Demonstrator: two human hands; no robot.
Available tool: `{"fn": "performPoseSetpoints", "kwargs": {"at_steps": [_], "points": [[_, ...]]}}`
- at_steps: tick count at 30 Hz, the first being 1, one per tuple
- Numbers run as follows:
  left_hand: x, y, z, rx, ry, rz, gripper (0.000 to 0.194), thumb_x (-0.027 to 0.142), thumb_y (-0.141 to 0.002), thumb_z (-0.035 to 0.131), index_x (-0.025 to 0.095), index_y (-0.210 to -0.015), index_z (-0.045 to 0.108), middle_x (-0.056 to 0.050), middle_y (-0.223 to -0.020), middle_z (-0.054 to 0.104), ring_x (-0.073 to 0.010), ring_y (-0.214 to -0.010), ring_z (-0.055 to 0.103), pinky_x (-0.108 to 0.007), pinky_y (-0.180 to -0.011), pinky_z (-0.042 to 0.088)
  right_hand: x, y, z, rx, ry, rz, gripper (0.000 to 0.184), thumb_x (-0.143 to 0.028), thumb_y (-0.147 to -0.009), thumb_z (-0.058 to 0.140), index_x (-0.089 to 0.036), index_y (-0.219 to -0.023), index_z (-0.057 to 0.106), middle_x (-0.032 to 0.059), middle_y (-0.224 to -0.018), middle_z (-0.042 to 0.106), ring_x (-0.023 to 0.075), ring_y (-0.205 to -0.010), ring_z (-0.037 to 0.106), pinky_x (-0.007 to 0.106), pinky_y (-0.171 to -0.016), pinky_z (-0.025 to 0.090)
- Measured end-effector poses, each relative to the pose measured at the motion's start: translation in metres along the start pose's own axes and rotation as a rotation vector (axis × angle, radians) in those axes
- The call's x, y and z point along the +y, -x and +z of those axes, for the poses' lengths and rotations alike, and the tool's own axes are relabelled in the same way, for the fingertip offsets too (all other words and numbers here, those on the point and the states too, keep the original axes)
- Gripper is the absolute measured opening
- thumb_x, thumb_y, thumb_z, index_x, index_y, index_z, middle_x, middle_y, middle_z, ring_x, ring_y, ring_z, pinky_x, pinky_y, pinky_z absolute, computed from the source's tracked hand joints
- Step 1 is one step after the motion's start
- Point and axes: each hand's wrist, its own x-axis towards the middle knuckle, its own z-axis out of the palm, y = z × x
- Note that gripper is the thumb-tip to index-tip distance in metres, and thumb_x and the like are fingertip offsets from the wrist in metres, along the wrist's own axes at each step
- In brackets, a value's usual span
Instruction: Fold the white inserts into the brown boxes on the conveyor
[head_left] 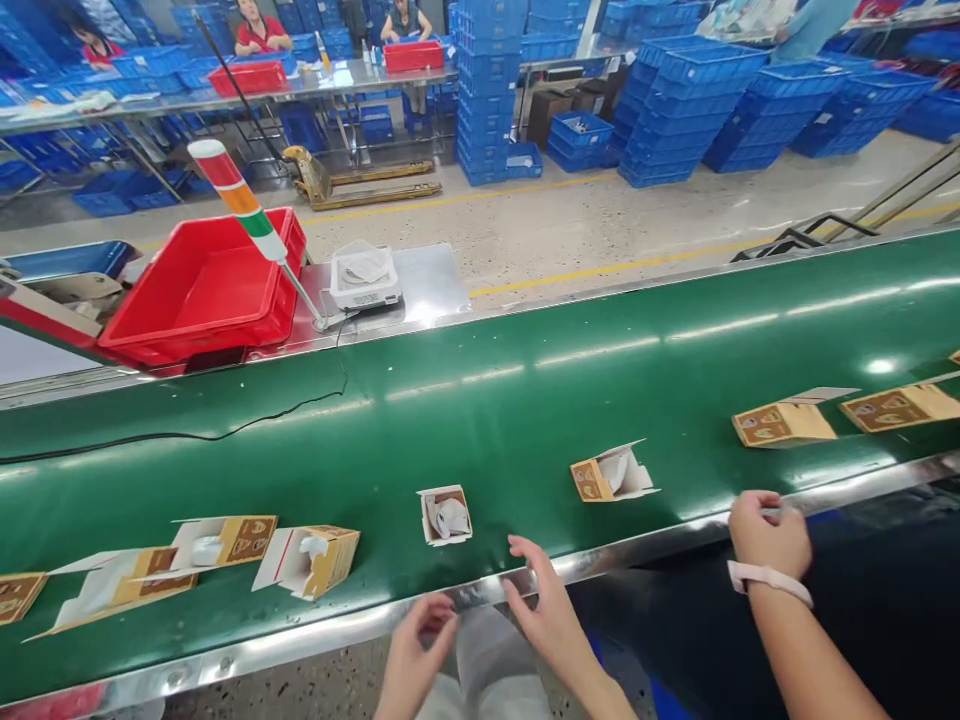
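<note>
My left hand (420,645) is at the near metal edge of the green conveyor belt (480,420), fingers loosely curled with a gap to the thumb and nothing visible in them. To its right, my right hand (546,610) reaches over the edge, thumb and fingers spread, holding nothing. Just beyond both hands, an open small carton (465,505) stands upright on the belt, apart from them, with a whitish wrapped item (448,518) inside. Farther right, another open carton (591,481) lies tilted with white contents showing. Left of my hands, an open yellow-brown carton (341,565) lies with its flaps out.
More cartons (251,540) lie at the left, and others (765,425) at the right. A co-worker's hand (772,540) rests near the belt edge. Across the belt are a red bin (217,290), a scale (365,277), a signal light (238,200) and a black cable (225,436).
</note>
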Motion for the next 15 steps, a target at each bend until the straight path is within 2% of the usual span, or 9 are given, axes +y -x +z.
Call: {"fn": "performPoseSetpoints", "kwargs": {"at_steps": [3,5,7,8,10,13,15], "points": [[-0.015,-0.019,-0.023,0.158,0.038,0.007,0.052,0.052,-0.079,0.072,0.022,-0.119,0.060,-0.012,-0.122,0.070,-0.0300,-0.108,0.071,-0.043,-0.089,0.059,0.005,-0.032,0.016,-0.102,-0.069,0.020,0.049,-0.024,-0.084,0.062,-0.025,-0.132,0.051,0.0109,-0.153,0.050,0.0258,-0.141,0.050,0.047,-0.116,0.043],[-0.009,-0.045,-0.022,0.163,0.032,0.089,0.071,0.050,-0.078,0.075,0.025,-0.138,0.047,-0.015,-0.148,0.053,-0.0334,-0.133,0.057,-0.050,-0.106,0.051,0.003,-0.055,0.023,-0.138,-0.124,0.040,0.073,-0.023,-0.079,0.068,-0.026,-0.145,0.038,0.0105,-0.162,0.038,0.0257,-0.149,0.038,0.048,-0.122,0.034],[0.003,-0.073,-0.013,0.117,0.012,0.194,0.082,0.047,-0.079,0.076,0.027,-0.148,0.035,-0.015,-0.160,0.039,-0.0340,-0.148,0.040,-0.054,-0.120,0.036,0.001,-0.075,0.029,-0.174,-0.201,0.051,0.090,-0.024,-0.076,0.071,-0.027,-0.153,0.026,0.0113,-0.165,0.032,0.0253,-0.153,0.031,0.048,-0.124,0.028],[0.011,-0.086,-0.008,0.096,0.011,0.239,0.081,0.046,-0.081,0.074,0.027,-0.149,0.033,-0.014,-0.160,0.037,-0.0333,-0.150,0.036,-0.053,-0.123,0.031,0.000,-0.082,0.031,-0.184,-0.249,0.058,0.092,-0.026,-0.076,0.072,-0.026,-0.154,0.023,0.0124,-0.164,0.035,0.0255,-0.152,0.032,0.049,-0.124,0.028],[0.027,-0.107,0.001,0.082,0.025,0.299,0.073,0.047,-0.085,0.070,0.026,-0.145,0.035,-0.014,-0.155,0.042,-0.0317,-0.149,0.038,-0.052,-0.123,0.029,-0.001,-0.093,0.033,-0.162,-0.324,0.092,0.089,-0.032,-0.077,0.074,-0.026,-0.151,0.026,0.0147,-0.157,0.045,0.0274,-0.146,0.044,0.050,-0.120,0.034],[0.053,-0.121,0.008,0.085,0.078,0.335,0.060,0.051,-0.085,0.069,0.024,-0.133,0.044,-0.012,-0.139,0.053,-0.0294,-0.137,0.050,-0.049,-0.119,0.036,-0.007,-0.094,0.030,0.000,-0.365,0.156,0.082,-0.041,-0.074,0.079,-0.025,-0.141,0.034,0.0154,-0.141,0.061,0.0297,-0.132,0.058,0.053,-0.112,0.043],[0.072,-0.118,0.011,0.010,0.154,0.337,0.057,0.052,-0.086,0.069,0.024,-0.129,0.044,-0.011,-0.133,0.056,-0.0268,-0.127,0.058,-0.046,-0.112,0.044,-0.015,-0.087,0.025,0.126,-0.418,0.162,0.079,-0.045,-0.074,0.080,-0.024,-0.136,0.037,0.0157,-0.133,0.065,0.0292,-0.125,0.063,0.050,-0.106,0.049]]}}
